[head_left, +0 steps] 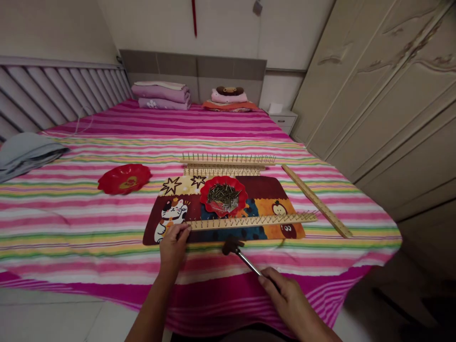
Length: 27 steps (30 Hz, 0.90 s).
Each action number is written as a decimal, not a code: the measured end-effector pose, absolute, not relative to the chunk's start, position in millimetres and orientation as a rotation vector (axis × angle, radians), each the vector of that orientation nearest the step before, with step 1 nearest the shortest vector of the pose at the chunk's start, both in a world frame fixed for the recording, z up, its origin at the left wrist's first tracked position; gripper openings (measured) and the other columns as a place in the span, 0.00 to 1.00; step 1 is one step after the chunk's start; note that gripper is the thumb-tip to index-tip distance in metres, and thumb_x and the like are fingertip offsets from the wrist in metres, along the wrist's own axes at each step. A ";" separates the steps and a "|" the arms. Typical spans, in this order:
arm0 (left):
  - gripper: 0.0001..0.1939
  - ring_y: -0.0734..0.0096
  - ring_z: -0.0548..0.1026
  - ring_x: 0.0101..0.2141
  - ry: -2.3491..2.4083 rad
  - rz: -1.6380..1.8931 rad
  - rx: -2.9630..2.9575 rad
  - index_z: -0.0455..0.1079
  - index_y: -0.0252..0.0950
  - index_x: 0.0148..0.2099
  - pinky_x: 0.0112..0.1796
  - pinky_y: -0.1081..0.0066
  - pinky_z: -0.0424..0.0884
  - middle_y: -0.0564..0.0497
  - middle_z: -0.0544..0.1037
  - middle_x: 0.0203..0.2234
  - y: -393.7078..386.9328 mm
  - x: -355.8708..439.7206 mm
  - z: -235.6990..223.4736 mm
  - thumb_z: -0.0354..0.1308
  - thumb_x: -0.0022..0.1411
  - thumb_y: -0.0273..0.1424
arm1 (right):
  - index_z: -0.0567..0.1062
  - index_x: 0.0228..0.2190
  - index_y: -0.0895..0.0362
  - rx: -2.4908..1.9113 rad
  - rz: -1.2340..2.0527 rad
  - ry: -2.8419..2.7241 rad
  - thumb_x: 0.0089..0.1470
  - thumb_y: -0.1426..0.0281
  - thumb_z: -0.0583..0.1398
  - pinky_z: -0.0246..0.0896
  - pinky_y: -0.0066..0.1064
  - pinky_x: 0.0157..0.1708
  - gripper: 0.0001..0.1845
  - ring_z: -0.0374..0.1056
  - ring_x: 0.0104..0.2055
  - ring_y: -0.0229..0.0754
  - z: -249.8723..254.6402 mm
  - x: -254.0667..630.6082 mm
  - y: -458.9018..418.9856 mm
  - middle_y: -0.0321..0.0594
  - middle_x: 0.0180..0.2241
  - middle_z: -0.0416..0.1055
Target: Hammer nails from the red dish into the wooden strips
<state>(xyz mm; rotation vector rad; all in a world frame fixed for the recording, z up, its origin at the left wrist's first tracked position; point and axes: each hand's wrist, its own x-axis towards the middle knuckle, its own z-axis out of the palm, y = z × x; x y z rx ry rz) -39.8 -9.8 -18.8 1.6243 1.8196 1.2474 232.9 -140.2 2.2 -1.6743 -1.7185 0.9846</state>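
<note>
Bed: pink, yellow and green stripes run across the bed [78, 228], which carries the whole spread of woodwork.
Mat: a cartoon-printed mat [261, 185], with a waving cat at its left, lies near the bed's front edge.
Front strip: the pale, narrow front strip [249, 222] lies lengthwise across the mat's front part, bristling with nails, those toward its right end slanting.
Other strips: nail-studded rear strips [228, 162] lie behind the mat; a side strip [317, 202] lies at an angle to its right.
Red plate: a scalloped red plate [107, 183] bears a gold emblem too blurred to read.
Red bowl: on the mat, a red bowl [204, 190] holds loose nails [223, 192] and clear plastic.
Hammer: the right hand [285, 294] clenches the dark-headed hammer [249, 262] by its handle.
Fingertips: the left hand [173, 244] pinches the front strip's left end.
</note>
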 end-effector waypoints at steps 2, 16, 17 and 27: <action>0.09 0.68 0.72 0.35 1.816 1.254 1.663 0.70 0.40 0.30 0.39 0.68 0.67 0.52 0.75 0.29 -10.6 -39.3 -19.4 0.53 0.52 0.39 | 0.68 0.25 0.55 -1.610 0.914 -1.772 0.59 0.61 0.48 0.52 0.23 0.21 0.16 0.60 0.21 0.34 24.2 212.6 -123.3 0.31 0.18 0.64; 0.06 0.69 0.71 0.34 1.841 1.221 1.761 0.68 0.40 0.29 0.37 0.70 0.66 0.52 0.74 0.28 -10.1 -39.0 -23.3 0.51 0.54 0.33 | 0.67 0.28 0.55 -1.595 0.599 -2.127 0.60 0.66 0.48 0.47 0.25 0.22 0.13 0.62 0.22 0.36 63.8 167.7 -76.9 0.34 0.22 0.67; 0.06 0.69 0.71 0.34 1.830 1.227 1.763 0.68 0.40 0.30 0.37 0.70 0.66 0.52 0.74 0.29 -9.3 -39.3 -23.7 0.51 0.54 0.34 | 0.67 0.28 0.55 -1.580 0.658 -2.088 0.60 0.65 0.47 0.48 0.24 0.22 0.13 0.62 0.22 0.35 62.8 174.7 -83.4 0.33 0.21 0.66; 0.11 0.67 0.71 0.35 1.989 1.321 1.906 0.68 0.38 0.35 0.37 0.69 0.66 0.49 0.74 0.32 -22.2 -33.7 -1.9 0.50 0.57 0.38 | 0.69 0.26 0.54 -1.886 0.988 -1.624 0.56 0.58 0.49 0.55 0.25 0.23 0.17 0.63 0.23 0.38 -30.1 276.0 -162.6 0.32 0.20 0.66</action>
